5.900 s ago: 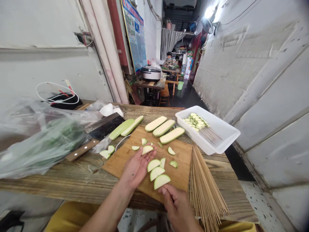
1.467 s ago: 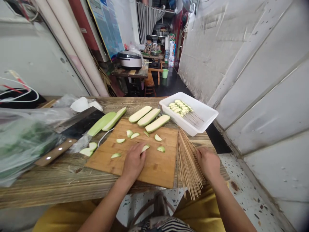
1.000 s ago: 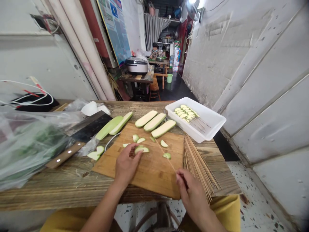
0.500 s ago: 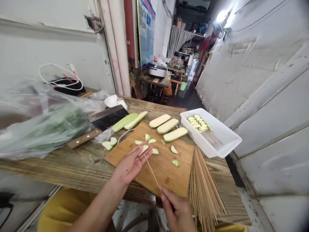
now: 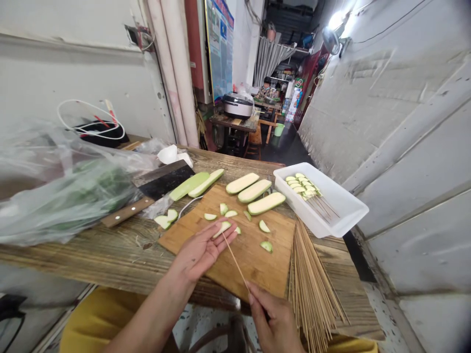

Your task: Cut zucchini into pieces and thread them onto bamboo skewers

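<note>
Pale green-edged, one slice (image 5: 222, 228) rests on our left hand (image 5: 198, 252), palm up, fingers loosely extended and hardly curled, above the cutting board (image 5: 257, 269). Our right hand (image 5: 274, 314) pinches a bare skewer (image 5: 235, 260) near its lower end between thumb and closed fingers; the tip reaches the slice, though we cannot tell whether it has pierced it. About a second and a half ago, that right hand was at the skewer bundle (image 5: 312, 289), and our left was palm down over the board.
</note>
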`<state>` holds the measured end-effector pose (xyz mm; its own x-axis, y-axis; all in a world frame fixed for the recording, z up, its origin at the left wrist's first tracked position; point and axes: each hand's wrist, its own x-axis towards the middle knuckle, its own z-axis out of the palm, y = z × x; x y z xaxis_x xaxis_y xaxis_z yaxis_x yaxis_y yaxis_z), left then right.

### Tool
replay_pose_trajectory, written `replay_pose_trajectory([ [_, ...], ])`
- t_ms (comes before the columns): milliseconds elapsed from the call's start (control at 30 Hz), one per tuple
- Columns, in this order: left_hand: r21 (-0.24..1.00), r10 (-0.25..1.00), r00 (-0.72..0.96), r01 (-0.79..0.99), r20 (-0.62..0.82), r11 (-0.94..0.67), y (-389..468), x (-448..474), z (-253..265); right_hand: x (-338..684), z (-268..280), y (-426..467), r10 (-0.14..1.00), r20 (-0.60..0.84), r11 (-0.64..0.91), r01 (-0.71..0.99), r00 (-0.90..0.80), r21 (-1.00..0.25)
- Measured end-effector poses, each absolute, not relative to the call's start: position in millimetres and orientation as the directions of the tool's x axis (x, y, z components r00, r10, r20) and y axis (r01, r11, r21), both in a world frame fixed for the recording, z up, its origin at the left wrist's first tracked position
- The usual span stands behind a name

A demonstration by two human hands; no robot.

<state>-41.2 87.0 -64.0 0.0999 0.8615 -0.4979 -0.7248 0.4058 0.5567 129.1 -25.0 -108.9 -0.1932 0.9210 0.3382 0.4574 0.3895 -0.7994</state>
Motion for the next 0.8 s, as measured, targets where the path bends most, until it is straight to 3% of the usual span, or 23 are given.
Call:
replay_pose_trajectory([
  [800, 0.692, 0.91, 0.175, -0.6, -0.376, 0.401, 85, -39, -59, 125, -91, -22, 0.945, 0.288, 0.326, 0.418, -0.154, -0.848],
])
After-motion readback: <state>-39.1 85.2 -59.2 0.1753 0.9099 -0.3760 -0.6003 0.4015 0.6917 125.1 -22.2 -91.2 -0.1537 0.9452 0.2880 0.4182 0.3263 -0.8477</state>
